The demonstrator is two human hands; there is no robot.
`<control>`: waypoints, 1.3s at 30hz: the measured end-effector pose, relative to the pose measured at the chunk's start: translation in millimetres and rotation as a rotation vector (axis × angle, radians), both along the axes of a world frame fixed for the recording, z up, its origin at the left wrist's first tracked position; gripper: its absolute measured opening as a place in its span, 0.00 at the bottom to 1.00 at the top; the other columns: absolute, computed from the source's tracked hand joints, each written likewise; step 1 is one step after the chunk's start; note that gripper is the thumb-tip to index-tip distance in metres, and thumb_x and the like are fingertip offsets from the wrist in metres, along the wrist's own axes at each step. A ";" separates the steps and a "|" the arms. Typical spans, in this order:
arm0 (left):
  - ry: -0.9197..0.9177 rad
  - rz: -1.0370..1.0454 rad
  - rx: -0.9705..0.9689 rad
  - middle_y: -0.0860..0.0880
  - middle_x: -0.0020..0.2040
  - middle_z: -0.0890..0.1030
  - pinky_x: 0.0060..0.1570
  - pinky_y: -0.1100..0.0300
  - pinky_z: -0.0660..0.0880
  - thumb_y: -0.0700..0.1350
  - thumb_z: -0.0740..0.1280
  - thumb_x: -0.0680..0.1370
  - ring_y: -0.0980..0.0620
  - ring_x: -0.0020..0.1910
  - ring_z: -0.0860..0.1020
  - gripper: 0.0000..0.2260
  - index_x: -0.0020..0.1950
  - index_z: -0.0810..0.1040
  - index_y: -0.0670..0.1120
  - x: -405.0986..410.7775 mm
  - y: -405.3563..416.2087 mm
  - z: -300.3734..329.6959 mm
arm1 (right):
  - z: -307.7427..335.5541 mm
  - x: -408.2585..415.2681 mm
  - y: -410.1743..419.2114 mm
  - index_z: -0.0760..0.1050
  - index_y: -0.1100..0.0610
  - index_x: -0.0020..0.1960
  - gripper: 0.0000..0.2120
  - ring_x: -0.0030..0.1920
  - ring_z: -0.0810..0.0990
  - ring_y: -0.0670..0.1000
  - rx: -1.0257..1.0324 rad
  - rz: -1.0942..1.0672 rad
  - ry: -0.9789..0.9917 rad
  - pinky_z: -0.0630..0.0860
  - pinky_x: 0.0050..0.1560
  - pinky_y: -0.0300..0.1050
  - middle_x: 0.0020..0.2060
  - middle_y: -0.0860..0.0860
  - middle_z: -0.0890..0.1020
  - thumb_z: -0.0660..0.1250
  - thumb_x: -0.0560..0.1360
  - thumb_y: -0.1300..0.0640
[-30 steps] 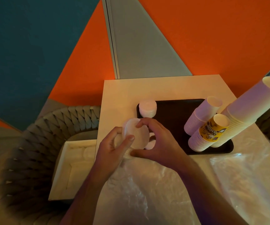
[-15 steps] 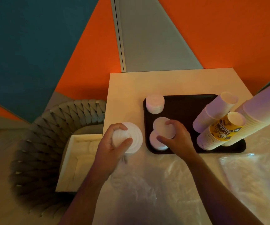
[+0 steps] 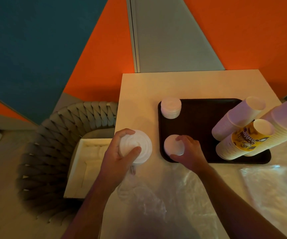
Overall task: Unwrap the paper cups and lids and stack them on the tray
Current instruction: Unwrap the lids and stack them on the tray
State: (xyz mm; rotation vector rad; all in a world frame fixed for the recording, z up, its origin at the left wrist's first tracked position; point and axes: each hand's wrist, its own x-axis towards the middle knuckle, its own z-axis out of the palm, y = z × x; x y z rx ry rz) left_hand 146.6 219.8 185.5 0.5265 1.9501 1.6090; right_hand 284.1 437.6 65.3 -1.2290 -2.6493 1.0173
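A dark tray (image 3: 199, 121) lies on the pale table. My left hand (image 3: 118, 156) grips a stack of white lids (image 3: 139, 145) just left of the tray, with clear wrap trailing below it. My right hand (image 3: 189, 152) holds a small stack of white lids (image 3: 173, 144) at the tray's near left corner. Another lid stack (image 3: 171, 107) stands at the tray's far left corner. On the tray's right side lean tall stacks of paper cups: a white one (image 3: 237, 118), a yellow printed one (image 3: 244, 140) and a taller one (image 3: 284, 125) at the frame edge.
Crumpled clear plastic wrap (image 3: 173, 195) covers the near part of the table (image 3: 139, 94). A woven chair (image 3: 53, 152) stands to the left with a white box (image 3: 82, 169) on its seat. Orange and teal walls lie behind.
My right hand split off some lids from the stack held by both hands and carried them right, down onto the tray's near left corner. My left hand kept its stack.
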 end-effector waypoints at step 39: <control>0.147 -0.127 0.057 0.66 0.53 0.77 0.28 0.52 0.80 0.41 0.74 0.77 0.57 0.48 0.80 0.24 0.63 0.73 0.66 24.3 10.0 17.4 | 157.3 -14.0 -60.2 0.79 0.50 0.66 0.18 0.53 0.79 0.44 0.019 0.241 0.533 0.77 0.52 0.37 0.57 0.44 0.78 0.73 0.77 0.55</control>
